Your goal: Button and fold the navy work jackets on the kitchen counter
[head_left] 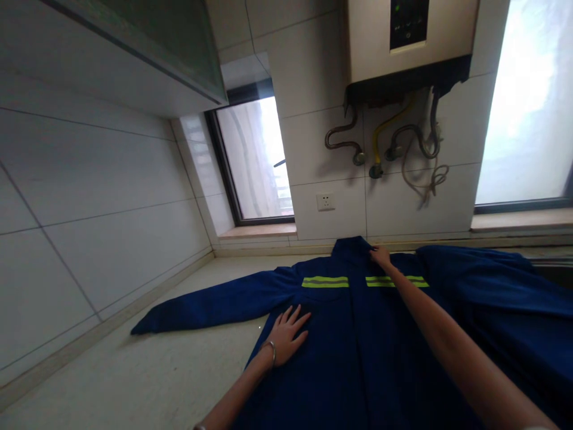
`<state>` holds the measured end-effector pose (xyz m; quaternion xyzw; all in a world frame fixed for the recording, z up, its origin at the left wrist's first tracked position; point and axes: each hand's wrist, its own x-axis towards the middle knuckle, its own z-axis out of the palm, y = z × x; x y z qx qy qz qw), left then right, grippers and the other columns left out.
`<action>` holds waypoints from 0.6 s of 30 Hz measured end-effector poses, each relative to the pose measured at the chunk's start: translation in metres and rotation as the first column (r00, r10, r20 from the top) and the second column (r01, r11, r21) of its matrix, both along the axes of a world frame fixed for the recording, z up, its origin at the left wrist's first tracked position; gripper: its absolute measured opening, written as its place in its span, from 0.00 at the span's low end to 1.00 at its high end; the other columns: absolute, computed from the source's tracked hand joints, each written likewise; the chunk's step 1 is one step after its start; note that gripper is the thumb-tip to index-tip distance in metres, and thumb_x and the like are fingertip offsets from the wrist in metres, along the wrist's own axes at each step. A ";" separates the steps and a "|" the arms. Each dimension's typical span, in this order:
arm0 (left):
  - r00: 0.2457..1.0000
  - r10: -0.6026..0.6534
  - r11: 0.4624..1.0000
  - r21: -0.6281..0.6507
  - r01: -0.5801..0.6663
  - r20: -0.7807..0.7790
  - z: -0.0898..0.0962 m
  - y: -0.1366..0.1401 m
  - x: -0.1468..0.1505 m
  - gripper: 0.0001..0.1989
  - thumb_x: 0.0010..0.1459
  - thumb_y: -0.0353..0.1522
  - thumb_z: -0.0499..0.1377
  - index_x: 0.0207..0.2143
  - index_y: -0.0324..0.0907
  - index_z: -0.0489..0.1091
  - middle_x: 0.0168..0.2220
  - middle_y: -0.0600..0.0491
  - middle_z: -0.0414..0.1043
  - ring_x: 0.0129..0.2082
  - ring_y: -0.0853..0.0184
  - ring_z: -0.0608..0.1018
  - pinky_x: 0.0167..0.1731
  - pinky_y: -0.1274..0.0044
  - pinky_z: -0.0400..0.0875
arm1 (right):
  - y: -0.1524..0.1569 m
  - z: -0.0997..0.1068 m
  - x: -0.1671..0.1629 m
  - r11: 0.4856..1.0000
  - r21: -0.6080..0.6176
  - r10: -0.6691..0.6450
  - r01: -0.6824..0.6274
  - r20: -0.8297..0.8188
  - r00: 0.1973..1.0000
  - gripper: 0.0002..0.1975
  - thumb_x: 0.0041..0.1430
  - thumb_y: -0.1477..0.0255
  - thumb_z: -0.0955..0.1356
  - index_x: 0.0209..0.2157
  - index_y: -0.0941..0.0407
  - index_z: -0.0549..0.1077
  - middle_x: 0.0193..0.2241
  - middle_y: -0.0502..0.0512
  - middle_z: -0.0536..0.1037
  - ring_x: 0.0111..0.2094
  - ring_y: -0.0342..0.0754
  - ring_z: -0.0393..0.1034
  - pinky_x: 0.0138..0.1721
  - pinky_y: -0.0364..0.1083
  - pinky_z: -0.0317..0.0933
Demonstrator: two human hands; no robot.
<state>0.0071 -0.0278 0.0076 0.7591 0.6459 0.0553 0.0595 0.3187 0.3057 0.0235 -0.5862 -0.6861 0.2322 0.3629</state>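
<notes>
A dark blue work jacket (326, 352) with yellow-green reflective strips lies spread, front up, on a pale countertop (179, 370). Its one sleeve (215, 304) stretches out to the left, while the other side lies bunched toward the right. My left hand (287, 336), with a bangle at the wrist, rests flat on the jacket's chest below the left strip, fingers spread. At the collar (351, 246), my right hand (380, 257) pinches the right edge of the fabric. The jacket's lower end runs out of view.
A water heater (371, 42) hangs on the tiled wall, with hoses and a looped cord (434, 179) below it. A socket (326, 202) sits above the counter. Windows stand left and right of the heater. A cabinet (134, 48) overhangs at upper left. A sink edge (553, 263) shows at far right.
</notes>
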 end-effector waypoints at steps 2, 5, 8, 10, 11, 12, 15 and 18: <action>1.000 0.006 1.000 0.001 -0.006 -0.003 0.001 0.000 0.001 0.27 0.60 0.49 0.41 0.61 0.58 0.47 0.65 0.56 0.40 0.63 0.55 0.45 0.58 0.58 0.44 | -0.010 0.009 0.005 1.000 -0.012 0.025 -0.025 0.017 1.000 0.16 0.56 0.71 0.61 0.41 0.64 0.74 0.24 0.57 0.77 0.29 0.47 0.73 0.31 0.41 0.65; 1.000 0.009 1.000 0.019 -0.010 0.008 0.002 0.000 0.003 0.26 0.60 0.49 0.41 0.60 0.58 0.49 0.64 0.56 0.42 0.63 0.55 0.46 0.58 0.58 0.44 | -0.034 0.021 0.019 0.994 -0.035 0.105 -0.104 0.016 0.994 0.16 0.55 0.71 0.62 0.41 0.62 0.75 0.26 0.55 0.78 0.29 0.46 0.73 0.30 0.40 0.65; 1.000 -0.004 0.999 0.045 0.003 0.027 0.001 -0.002 0.003 0.26 0.60 0.48 0.42 0.60 0.55 0.52 0.64 0.55 0.44 0.63 0.55 0.47 0.58 0.60 0.45 | -0.068 0.025 0.042 0.973 -0.055 0.225 -0.223 0.050 0.973 0.14 0.51 0.74 0.64 0.39 0.60 0.76 0.27 0.53 0.78 0.29 0.47 0.73 0.31 0.41 0.65; 0.999 -0.011 0.998 0.068 0.009 0.041 -0.002 -0.002 0.002 0.29 0.60 0.48 0.43 0.61 0.49 0.52 0.63 0.52 0.46 0.63 0.56 0.48 0.59 0.62 0.45 | -0.091 0.020 0.062 0.941 0.002 0.334 -0.338 0.151 0.930 0.14 0.48 0.76 0.66 0.37 0.59 0.77 0.31 0.53 0.78 0.34 0.48 0.72 0.38 0.42 0.64; 0.999 -0.007 0.997 0.081 0.003 0.048 -0.003 -0.002 0.001 0.30 0.59 0.48 0.44 0.61 0.46 0.50 0.63 0.50 0.47 0.63 0.57 0.49 0.59 0.63 0.46 | -0.101 0.016 0.073 0.919 0.044 0.375 -0.392 0.217 0.901 0.14 0.47 0.77 0.65 0.37 0.58 0.78 0.35 0.53 0.78 0.37 0.49 0.72 0.43 0.43 0.63; 0.999 0.004 0.996 0.091 -0.009 0.053 -0.005 -0.001 0.001 0.32 0.59 0.48 0.45 0.62 0.42 0.49 0.62 0.48 0.49 0.62 0.57 0.50 0.59 0.65 0.47 | -0.111 0.010 0.082 0.895 0.079 0.402 -0.440 0.285 0.870 0.16 0.46 0.78 0.65 0.37 0.57 0.78 0.39 0.54 0.77 0.41 0.49 0.70 0.47 0.43 0.60; 0.997 0.061 0.993 0.099 -0.065 0.047 -0.007 0.004 0.004 0.35 0.58 0.47 0.46 0.61 0.36 0.49 0.60 0.45 0.53 0.61 0.57 0.53 0.59 0.67 0.49 | -0.134 -0.008 0.101 0.866 0.066 0.425 -0.495 0.424 0.800 0.19 0.45 0.79 0.64 0.40 0.56 0.77 0.47 0.55 0.72 0.48 0.50 0.66 0.53 0.44 0.54; 0.988 0.155 0.984 0.084 -0.154 -0.005 -0.002 0.015 0.020 0.32 0.57 0.47 0.47 0.59 0.36 0.55 0.59 0.42 0.56 0.59 0.51 0.57 0.55 0.62 0.53 | -0.155 -0.017 0.104 0.882 -0.017 0.424 -0.472 0.465 0.777 0.22 0.45 0.75 0.65 0.45 0.55 0.74 0.54 0.57 0.66 0.53 0.52 0.61 0.55 0.47 0.51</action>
